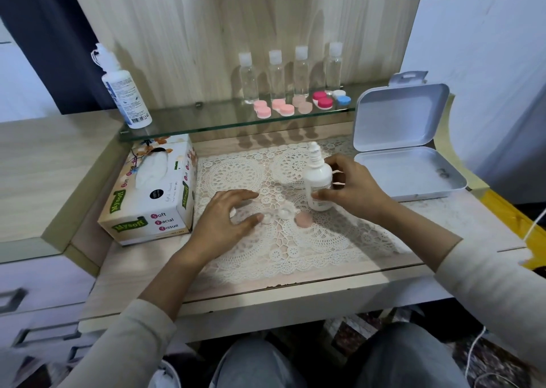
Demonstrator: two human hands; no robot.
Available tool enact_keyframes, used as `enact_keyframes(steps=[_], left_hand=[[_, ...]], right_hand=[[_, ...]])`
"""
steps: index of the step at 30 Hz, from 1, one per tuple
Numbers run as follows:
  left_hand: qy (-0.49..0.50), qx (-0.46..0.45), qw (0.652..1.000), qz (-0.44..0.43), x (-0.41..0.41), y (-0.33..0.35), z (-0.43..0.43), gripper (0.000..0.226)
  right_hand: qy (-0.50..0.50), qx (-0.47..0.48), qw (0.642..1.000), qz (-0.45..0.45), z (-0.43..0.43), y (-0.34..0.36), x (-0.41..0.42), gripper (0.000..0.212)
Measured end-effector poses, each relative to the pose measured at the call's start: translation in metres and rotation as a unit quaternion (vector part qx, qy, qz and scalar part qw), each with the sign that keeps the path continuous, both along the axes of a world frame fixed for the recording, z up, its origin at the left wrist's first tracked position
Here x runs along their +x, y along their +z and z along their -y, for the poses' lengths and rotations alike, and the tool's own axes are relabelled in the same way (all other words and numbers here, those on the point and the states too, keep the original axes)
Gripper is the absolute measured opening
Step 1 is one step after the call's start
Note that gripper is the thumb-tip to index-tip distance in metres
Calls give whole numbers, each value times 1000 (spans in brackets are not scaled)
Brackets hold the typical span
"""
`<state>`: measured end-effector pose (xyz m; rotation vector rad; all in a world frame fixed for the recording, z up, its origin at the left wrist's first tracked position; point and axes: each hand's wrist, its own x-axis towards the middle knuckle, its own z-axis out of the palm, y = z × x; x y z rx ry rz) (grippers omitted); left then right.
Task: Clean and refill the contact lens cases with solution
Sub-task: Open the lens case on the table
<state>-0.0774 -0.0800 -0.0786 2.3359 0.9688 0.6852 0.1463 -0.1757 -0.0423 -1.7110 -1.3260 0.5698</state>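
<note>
Case (279,214): clear, both wells uncovered, lying on the lace mat (325,240) near the middle of the bench (443,225). Its long axis runs left to right.
Cap (304,219): pink, flat on the mat, just beside the case's right end.
Left hand (227,213): open, fingers spread low over the mat, with the thumb tip at the case's left well. Whether it presses cannot be told.
Right hand (353,186): grips the bottle (319,177) round its body, thumb in front and fingers behind.
Bottle: white, nearly upright, nozzle uppermost. Its base is just beyond the case's right end. Whether the nozzle is capped cannot be told.
Governing relation: the case lies between the hands, low and to the left of the bottle. The right hand is nearer the right well. Filling probably needs the nozzle tipped leftward and down over a well.
Left limit: the tissue box (153,198), near the left hand.
Right limit: the open tin (407,175), just behind the right hand.
Far limit: the glass shelf (206,121), which overhangs the back of the mat.
Open room: the mat extends toward the person.
Risk: the light case may slide if it is not steadied.
</note>
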Motion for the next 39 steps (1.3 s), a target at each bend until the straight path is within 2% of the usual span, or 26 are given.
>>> enact_keyframes(steps=[2, 5, 7, 9, 13, 17, 19, 22, 26, 39], left_hand=[[-7, -9, 1000, -3, -3, 2, -1, 35], [-1, 10, 1000, -27, -6, 1, -5, 49], [14, 21, 1000, -19, -6, 1, -7, 44], [38, 19, 999, 13, -5, 3, -8, 33], [72, -25, 992, 103, 9, 29, -3, 30], [10, -58, 982, 181, 43, 76, 16, 23], [-31, -47, 979, 196, 63, 96, 24, 26], [-82, 18, 982, 171, 88, 113, 29, 31], [-94, 84, 987, 101, 105, 117, 24, 31], [-100, 66, 990, 73, 103, 115, 21, 25]], right_hand=[[-6, 5, 1000, -25, 1, -2, -1, 45], [-16, 13, 999, -50, 3, -4, -1, 45], [-18, 17, 998, -58, 4, -5, -1, 45], [-18, 23, 998, -63, 6, -6, -1, 45], [-20, 32, 997, -68, 7, -9, -1, 46], [-23, 39, 997, -69, 8, -12, -1, 49], [-23, 41, 997, -69, 9, -12, -1, 50], [-19, 43, 996, -80, 10, -11, -1, 50], [-17, 43, 995, -86, 9, -12, 0, 50], [-14, 41, 994, -100, 7, -17, 3, 50]])
